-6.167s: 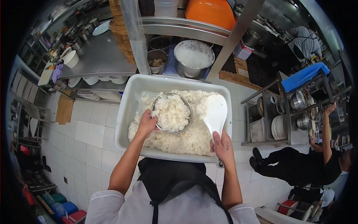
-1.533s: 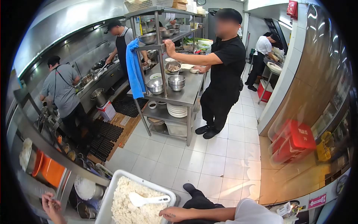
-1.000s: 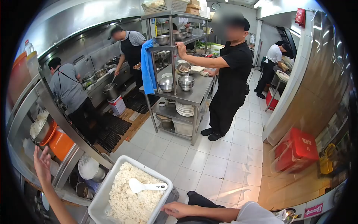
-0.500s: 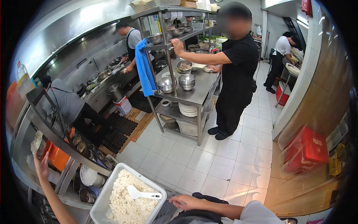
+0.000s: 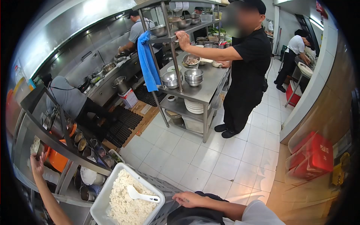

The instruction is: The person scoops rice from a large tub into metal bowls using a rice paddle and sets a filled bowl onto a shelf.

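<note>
Left hand (image 5: pixel 37 165) lower left, fingers spread by metal bowl (image 5: pixel 41 149), contact unclear. Right hand (image 5: pixel 187 199) bottom centre, grip unclear. Paddle (image 5: pixel 139 195) on tub (image 5: pixel 102 200) rice (image 5: pixel 125 210).

A white paddle (image 5: pixel 140 195), gripped in the right hand (image 5: pixel 186 199) six seconds earlier, has been laid on the rice (image 5: pixel 125 206); that hand has been withdrawn beyond the rim of the tub (image 5: pixel 98 205). The left hand (image 5: pixel 37 165), previously clasped to a bowl over the rice, has been emptied and raised toward the metal shelving (image 5: pixel 60 148).
</note>
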`<state>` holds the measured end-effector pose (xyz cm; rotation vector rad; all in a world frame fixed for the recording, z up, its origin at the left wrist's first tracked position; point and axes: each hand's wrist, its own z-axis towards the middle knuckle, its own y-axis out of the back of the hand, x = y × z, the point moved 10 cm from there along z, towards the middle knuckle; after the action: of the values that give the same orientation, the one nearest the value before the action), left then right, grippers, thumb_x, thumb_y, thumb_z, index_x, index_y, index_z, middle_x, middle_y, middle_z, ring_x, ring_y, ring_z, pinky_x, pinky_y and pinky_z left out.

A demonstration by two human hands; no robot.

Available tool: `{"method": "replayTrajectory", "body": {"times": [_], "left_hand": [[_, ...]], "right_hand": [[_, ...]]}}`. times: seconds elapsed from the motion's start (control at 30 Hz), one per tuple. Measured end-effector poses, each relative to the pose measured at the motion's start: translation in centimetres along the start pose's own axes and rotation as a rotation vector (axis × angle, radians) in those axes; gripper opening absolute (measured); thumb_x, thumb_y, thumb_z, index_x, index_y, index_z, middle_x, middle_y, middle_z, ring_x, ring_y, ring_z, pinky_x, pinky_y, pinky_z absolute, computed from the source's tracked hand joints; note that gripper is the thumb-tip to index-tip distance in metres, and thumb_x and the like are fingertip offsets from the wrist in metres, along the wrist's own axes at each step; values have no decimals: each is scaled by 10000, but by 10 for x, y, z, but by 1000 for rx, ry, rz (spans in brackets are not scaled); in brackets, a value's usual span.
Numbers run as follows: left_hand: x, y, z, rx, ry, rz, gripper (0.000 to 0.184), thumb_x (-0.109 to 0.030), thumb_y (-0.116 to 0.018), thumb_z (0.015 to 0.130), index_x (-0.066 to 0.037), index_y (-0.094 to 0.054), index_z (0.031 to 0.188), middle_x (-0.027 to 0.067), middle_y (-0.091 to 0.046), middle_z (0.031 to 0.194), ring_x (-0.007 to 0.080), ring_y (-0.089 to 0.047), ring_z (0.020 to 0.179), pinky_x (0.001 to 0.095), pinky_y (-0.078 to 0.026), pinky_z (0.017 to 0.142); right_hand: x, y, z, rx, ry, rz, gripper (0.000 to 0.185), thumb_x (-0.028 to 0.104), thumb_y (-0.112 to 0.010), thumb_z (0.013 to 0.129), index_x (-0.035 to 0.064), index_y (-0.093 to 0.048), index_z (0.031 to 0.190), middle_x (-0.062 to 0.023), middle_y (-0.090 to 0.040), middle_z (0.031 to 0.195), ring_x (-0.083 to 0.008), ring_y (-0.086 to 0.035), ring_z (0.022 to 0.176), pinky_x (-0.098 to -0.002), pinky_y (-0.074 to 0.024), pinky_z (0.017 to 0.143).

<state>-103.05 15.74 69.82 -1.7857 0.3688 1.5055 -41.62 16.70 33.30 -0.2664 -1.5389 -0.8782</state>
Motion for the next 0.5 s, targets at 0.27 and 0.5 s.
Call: {"method": "replayTrajectory", "body": {"times": [0.27,0.5], "left_hand": [[-17,13,11,-45,15,-86,369,-79,-399,789,94,-366,1114,314,-419,1092,349,-555,945,254,-564,650],[-27,33,19,75,146,-112,367,-51,-395,776,106,-355,1105,315,-389,1125,364,-508,1011,252,-551,718]], "right_hand": [[6,-16,6,-27,-64,-32,224,98,-477,784,52,-536,996,-125,-595,751,-310,-572,722,-391,-447,650],[44,-72,30,11,-77,-47,217,69,-485,769,48,-535,979,-112,-585,729,-277,-573,712,-358,-448,636]]}}
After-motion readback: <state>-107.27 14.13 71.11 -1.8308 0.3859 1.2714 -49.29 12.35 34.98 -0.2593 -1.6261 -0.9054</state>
